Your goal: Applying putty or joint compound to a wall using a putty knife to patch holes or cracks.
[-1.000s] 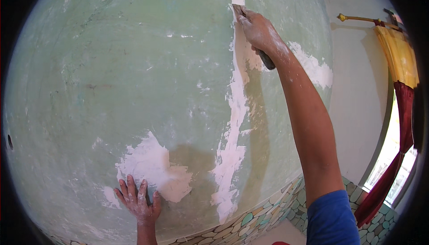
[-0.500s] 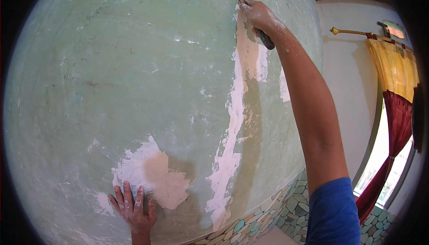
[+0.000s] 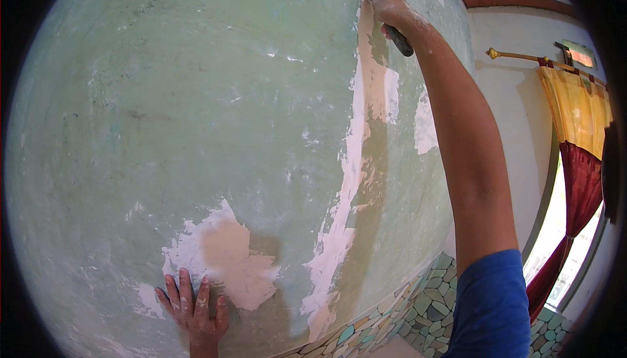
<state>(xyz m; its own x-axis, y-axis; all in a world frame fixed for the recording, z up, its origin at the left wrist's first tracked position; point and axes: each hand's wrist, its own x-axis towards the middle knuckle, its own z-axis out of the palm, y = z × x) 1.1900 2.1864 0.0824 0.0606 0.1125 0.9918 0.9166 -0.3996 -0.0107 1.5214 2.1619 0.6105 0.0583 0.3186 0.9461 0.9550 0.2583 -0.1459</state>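
High on the green wall, my right hand is closed around a putty knife. The dark handle sticks out below my fist, and the blade's tip meets the wall at the upper part of a long white filler strip. That strip runs down the wall with ragged edges. Low on the left, my left hand rests with fingers spread, nothing in it. Its fingertips lie at the lower edge of a broad white filler patch. White smears mark both hands.
Another white patch shows beside my right forearm. Mosaic stone tiles run along the wall's foot and round the corner. At right, a yellow and dark red curtain hangs from a rod by a bright window.
My right hand has shifted slightly up and right with the putty knife, while the view has tilted a little. My left hand stays nearly in place on the wall.
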